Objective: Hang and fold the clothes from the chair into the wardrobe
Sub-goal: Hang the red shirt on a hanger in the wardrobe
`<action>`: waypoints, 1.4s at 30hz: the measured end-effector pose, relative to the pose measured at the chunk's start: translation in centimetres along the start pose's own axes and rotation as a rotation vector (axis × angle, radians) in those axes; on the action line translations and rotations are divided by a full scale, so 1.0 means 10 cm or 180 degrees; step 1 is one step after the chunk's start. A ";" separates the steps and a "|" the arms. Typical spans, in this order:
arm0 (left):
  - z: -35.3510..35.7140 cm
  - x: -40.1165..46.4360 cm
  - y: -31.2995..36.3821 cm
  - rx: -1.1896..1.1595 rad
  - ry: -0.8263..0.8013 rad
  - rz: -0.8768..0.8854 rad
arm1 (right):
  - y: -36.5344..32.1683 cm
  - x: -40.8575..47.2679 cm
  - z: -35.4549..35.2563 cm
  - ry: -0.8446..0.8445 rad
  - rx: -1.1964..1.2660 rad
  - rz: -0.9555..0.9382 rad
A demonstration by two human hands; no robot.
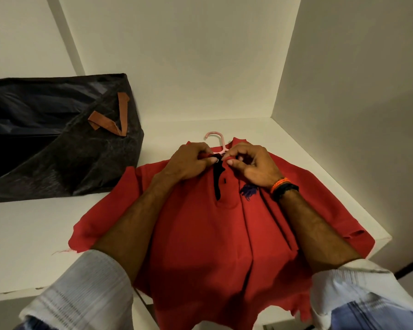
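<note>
My left hand and right hand both pinch the collar of the red polo shirt with curled fingers; it lies on the wardrobe shelf, over a pink hanger.

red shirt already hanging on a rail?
No: the red shirt lies flat on the white shelf with the pink hanger hook sticking out at the collar, both hands pinching the placket.
</note>
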State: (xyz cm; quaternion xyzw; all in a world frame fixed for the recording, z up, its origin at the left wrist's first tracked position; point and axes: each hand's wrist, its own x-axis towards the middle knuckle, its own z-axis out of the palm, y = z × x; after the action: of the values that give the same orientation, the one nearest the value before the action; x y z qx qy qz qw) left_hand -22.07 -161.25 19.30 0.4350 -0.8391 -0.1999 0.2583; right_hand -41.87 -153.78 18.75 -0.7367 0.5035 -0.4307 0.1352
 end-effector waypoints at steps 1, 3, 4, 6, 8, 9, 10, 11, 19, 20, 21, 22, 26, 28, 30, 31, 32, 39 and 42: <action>0.01 0.01 0.01 -0.0127 0.0090 -0.0045 | 0.00 0.01 0.00 -0.0010 -0.0014 -0.0003; 0.01 0.02 0.04 -0.0511 0.0187 -0.0211 | 0.02 0.01 0.00 -0.0068 -0.0128 -0.0041; 0.01 0.02 0.06 -0.0722 0.0213 -0.0329 | 0.04 0.02 0.01 -0.0099 -0.0221 -0.0074; 0.01 0.03 0.06 -0.1201 0.0243 -0.0517 | 0.05 0.02 0.03 -0.0115 -0.0396 -0.0158; 0.01 0.02 0.03 -0.1690 0.0225 -0.0580 | 0.04 0.03 0.05 -0.0052 -0.0515 -0.0252; 0.02 0.01 0.02 -0.1840 0.0207 -0.0573 | 0.03 0.04 0.05 -0.0001 -0.0566 -0.0302; 0.02 -0.01 0.02 -0.1924 0.0190 -0.0549 | 0.02 0.05 0.06 0.0055 -0.0617 -0.0347; 0.02 -0.03 0.02 -0.1962 0.0178 -0.0505 | 0.02 0.05 0.07 0.0104 -0.0677 -0.0389; 0.04 -0.05 0.01 -0.1912 0.0168 -0.0226 | -0.02 0.08 0.11 0.0345 -0.0891 -0.0700; 0.04 -0.05 0.02 -0.1921 0.0116 -0.0241 | -0.02 0.07 0.11 0.0352 -0.0933 -0.0705; 0.03 -0.05 0.02 -0.1928 0.0048 -0.0271 | -0.02 0.07 0.11 0.0340 -0.0987 -0.0705; 0.03 -0.05 0.03 -0.1951 -0.0026 -0.0301 | -0.01 0.07 0.11 0.0318 -0.1044 -0.0706; 0.03 -0.06 0.03 -0.1978 -0.0121 -0.0333 | 0.00 0.05 0.12 0.0239 -0.1191 -0.0694; 0.04 -0.06 0.02 -0.1912 -0.0102 -0.0366 | 0.00 0.03 0.13 0.0244 -0.1262 -0.0665; 0.04 -0.07 0.02 -0.1930 -0.0113 -0.0424 | -0.02 0.02 0.13 0.0250 -0.1304 -0.0637; 0.04 -0.07 0.02 -0.1956 -0.0132 -0.0453 | -0.03 0.01 0.13 0.0236 -0.1319 -0.0632; 0.04 -0.08 0.02 -0.1965 -0.0150 -0.0474 | -0.03 0.00 0.13 0.0220 -0.1347 -0.0639; -0.03 -0.12 0.06 -0.2202 -0.0304 -0.0657 | -0.07 -0.01 0.15 0.0182 -0.1787 -0.0890; -0.02 -0.12 0.02 -0.2190 -0.0400 -0.0562 | -0.09 -0.01 0.15 0.0227 -0.1796 -0.0926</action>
State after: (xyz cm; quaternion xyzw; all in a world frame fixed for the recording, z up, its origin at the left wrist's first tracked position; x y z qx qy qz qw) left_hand -21.47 -160.20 19.29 0.3803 -0.6961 -0.5186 0.3192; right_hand -40.20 -153.67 18.39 -0.7938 0.4968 -0.3145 -0.1552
